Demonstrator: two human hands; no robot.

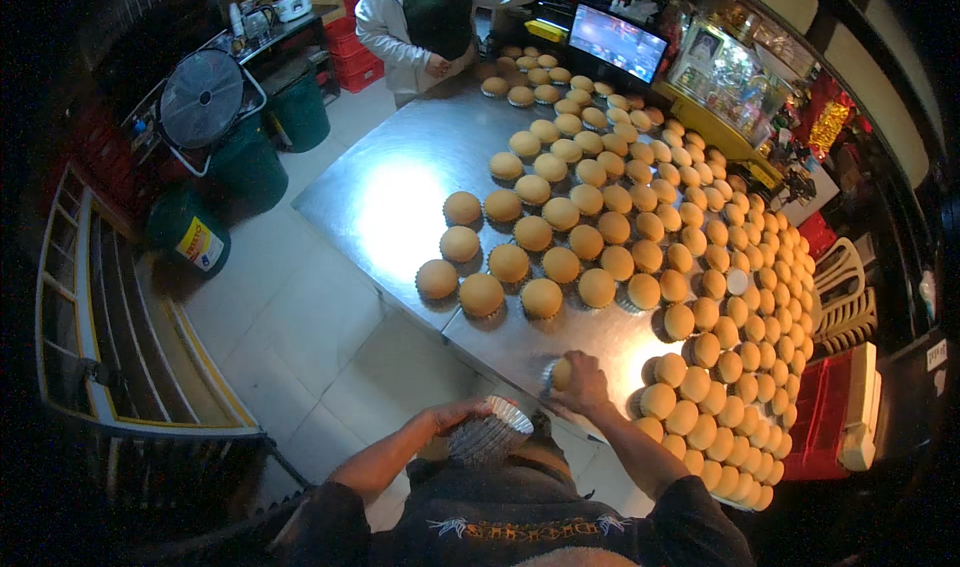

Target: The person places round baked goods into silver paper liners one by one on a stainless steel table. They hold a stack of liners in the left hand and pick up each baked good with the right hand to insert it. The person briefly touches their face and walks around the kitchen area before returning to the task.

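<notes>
In my left hand (461, 414), held low in front of my body, is a nested stack of fluted metal baking tins (491, 438). The silvery inside of the end tin faces up and to the right. My right hand (585, 384) is at the near edge of the steel table (517, 349), its fingers around a golden round cake (561, 374). A fluted tin (547, 379) shows at that cake's left side. Whether the cake touches the table, I cannot tell. Many similar cakes (541, 298) stand on the table in rows, several visibly in fluted tins.
Across the table stands a person (435, 34) in a light jacket and dark apron. A lit monitor (617, 41) sits at the far edge. To the left are a drum fan (202, 98), green bins (300, 113) and a metal rack (142, 327). Stacked plastic chairs (844, 297) stand right.
</notes>
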